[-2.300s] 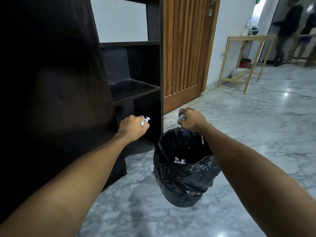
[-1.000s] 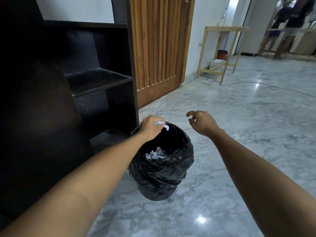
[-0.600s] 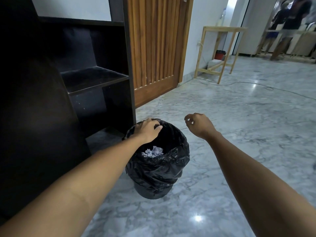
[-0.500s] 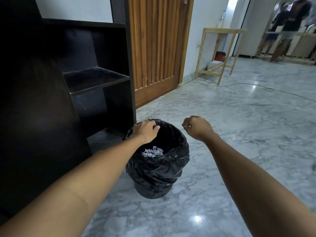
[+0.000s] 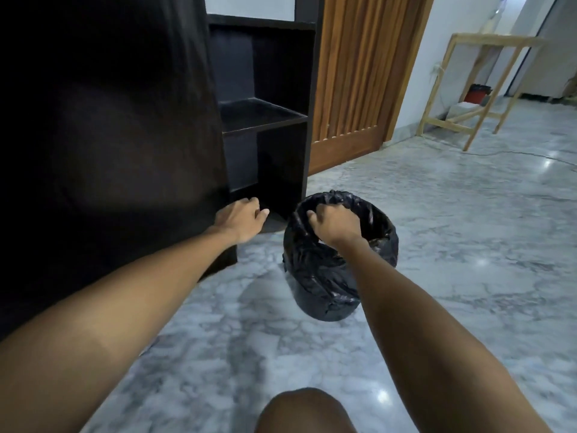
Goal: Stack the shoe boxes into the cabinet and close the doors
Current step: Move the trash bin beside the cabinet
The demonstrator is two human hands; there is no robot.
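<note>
Since half a second ago the view has swung so the cabinet [image 5: 281,120] sits nearer the middle, and the hands have swapped jobs. The left hand [image 5: 242,218] has left the bin [image 5: 327,276] and now reaches toward the cabinet's lowest opening. The right hand [image 5: 332,223], which hung loosely curled in the air to the right of the bin, has come down onto it.

Head view: the right hand is closed on the near-left part of the bin's rim, fingers hooked over the black liner. The left hand is half open and holds nothing, fingers loosely spread and pointing into the bottom compartment, just beside the edge of the dark door panel [image 5: 109,135] that fills the left of the frame. Whether it touches that panel cannot be told.

No shoe boxes are in sight, on the floor [image 5: 452,245] or on the shelf [image 5: 262,115], which is bare. So the stacking looks not yet begun.

The bin stands on the floor just outside the cabinet's right front corner, close to the bottom opening, and the right hand is the one on it. Shifting it aside seems the likely move. A wooden door [image 5: 352,73] stands just right of the cabinet, a wooden frame table [image 5: 487,89] well apart. A knee [image 5: 306,410] shows at the bottom edge.
</note>
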